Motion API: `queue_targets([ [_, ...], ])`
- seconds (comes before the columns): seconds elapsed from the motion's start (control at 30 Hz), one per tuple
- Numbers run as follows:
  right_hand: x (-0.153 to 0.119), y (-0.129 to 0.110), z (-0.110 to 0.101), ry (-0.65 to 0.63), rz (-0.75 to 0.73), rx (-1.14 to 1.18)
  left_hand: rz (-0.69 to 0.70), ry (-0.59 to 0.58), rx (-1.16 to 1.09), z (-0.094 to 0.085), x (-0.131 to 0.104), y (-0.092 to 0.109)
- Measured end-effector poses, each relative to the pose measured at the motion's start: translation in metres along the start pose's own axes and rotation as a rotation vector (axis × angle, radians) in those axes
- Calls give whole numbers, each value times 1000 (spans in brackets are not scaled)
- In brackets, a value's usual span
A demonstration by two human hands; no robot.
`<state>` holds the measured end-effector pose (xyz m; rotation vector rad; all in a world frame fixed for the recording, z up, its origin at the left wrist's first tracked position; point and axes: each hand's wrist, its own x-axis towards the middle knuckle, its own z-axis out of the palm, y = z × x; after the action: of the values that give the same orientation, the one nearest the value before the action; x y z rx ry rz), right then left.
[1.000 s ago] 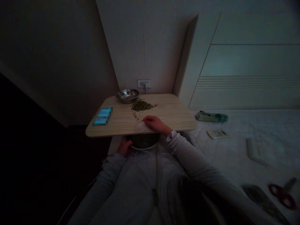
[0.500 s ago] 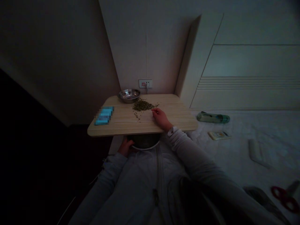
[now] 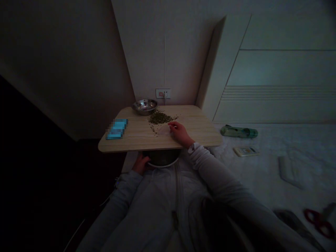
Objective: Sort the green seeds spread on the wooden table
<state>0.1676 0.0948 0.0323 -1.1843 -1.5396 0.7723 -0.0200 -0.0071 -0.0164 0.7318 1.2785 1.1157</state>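
On the light wooden tabletop [image 3: 136, 140] lies a loose heap of small green grains [image 3: 159, 118], which look like mung beans, with stray ones scattered around it. My right hand [image 3: 180, 134] is over the table just right of and in front of the heap. Its thumb and fingers are drawn together; what they hold, if anything, is too small to tell. A faint pale patch shows on the wood beside the fingertips. Below the table's front edge, my left hand [image 3: 141, 163] grips the side of a dark basin [image 3: 164, 158] with a pale rim. The tabletop hides its far part.
A shiny metal bowl [image 3: 145, 107] stands at the table's back left, and a blurred blue item [image 3: 117, 129] lies at the left. To the right, the white bedding holds a green bottle [image 3: 238, 131], a phone [image 3: 246, 151] and red-handled scissors [image 3: 319, 221]. A wall socket [image 3: 163, 93] is behind.
My right hand has shifted very slightly, its fingertips reaching a little further left. My left hand stays on the basin, and the heap looks the same.
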Motion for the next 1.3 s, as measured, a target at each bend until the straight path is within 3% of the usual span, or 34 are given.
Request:
queue_targets([
  [1.3, -1, 2, 1, -74, -3, -31, -3, -2, 4, -2, 3, -3],
])
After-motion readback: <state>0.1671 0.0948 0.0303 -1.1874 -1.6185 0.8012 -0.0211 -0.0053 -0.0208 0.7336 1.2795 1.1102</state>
